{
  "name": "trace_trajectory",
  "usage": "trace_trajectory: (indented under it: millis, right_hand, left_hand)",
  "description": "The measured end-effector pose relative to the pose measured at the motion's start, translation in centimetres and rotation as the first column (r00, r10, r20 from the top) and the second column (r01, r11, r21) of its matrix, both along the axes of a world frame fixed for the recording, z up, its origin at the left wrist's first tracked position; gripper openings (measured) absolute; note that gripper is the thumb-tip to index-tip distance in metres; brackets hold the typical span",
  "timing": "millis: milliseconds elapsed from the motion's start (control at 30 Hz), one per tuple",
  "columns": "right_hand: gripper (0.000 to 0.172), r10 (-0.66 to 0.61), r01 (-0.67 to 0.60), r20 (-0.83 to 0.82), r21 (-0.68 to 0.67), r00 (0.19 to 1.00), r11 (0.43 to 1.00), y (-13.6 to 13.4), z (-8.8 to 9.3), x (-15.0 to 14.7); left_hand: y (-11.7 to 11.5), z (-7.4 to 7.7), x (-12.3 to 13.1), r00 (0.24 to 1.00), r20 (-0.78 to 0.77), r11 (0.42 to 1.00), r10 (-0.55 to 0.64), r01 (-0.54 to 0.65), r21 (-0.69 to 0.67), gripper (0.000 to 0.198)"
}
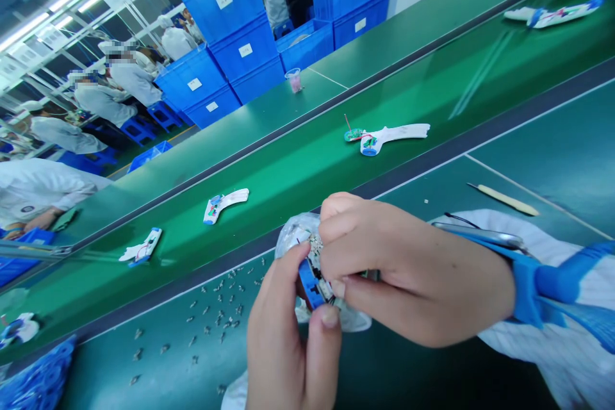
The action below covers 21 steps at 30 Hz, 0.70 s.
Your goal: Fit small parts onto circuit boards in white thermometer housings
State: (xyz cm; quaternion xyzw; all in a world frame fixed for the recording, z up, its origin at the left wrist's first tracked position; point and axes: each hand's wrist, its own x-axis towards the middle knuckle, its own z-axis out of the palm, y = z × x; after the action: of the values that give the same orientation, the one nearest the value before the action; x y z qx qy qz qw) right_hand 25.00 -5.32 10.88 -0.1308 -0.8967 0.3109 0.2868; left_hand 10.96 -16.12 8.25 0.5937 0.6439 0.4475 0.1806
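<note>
Both my hands are closed on one small assembly held over the near table: a white plastic piece with a blue part and a small circuit board, partly in clear film. My left hand pinches it from below with thumb and fingers. My right hand grips it from the right, fingers curled over its top, a blue strap on the wrist. Most of the assembly is hidden by my fingers.
Several small metal parts lie scattered on the table left of my hands. A wooden stick lies at the right. White-and-blue assemblies ride the green conveyor. Blue crates and people in white coats stand beyond.
</note>
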Motion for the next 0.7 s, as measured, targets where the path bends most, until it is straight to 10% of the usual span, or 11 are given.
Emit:
trace_trajectory:
  millis: [367,700]
  right_hand:
    - [0.028,0.017,-0.019,-0.02,-0.094,1.0,0.995,-0.2,-0.7,-0.4]
    - [0.026,0.07,-0.045,0.13,-0.187,0.989,0.981,2.3,-1.6,-0.9]
  left_hand:
    - [-0.3,0.0,1.6,0.953,-0.304,0.965,-0.004,-0.076,-0.251,0.045]
    - [1.1,-1.1,1.0,0.963,-0.264,0.953,-0.057,-0.026,-0.301,0.055]
